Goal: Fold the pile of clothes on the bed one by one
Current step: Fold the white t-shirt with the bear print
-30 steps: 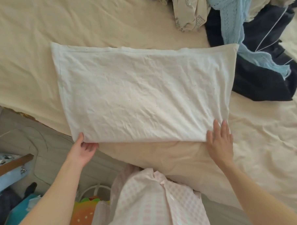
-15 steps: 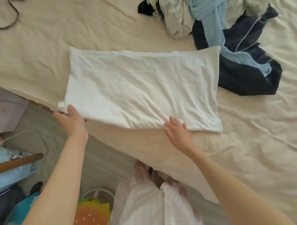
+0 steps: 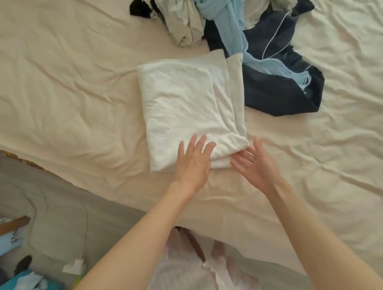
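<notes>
L hand (image 3: 192, 164) flat on folded white cloth (image 3: 184, 110), R hand (image 3: 251, 164) beside.

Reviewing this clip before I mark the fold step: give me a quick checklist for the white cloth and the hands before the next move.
1. White cloth folded over: ok, doubled, though a strip of the lower layer shows along its right side.
2. Edges aligned: not ok, top layer sits short of the right edge.
3. Left hand flat on the cloth's near edge: ok, fingers straight.
4. Right hand free: ok, open, palm up beside the near right corner.
5. Cloth clear of the pile: not ok, its far right edge lies against the navy garment.
6. Cloth fully on the bed: ok.
</notes>
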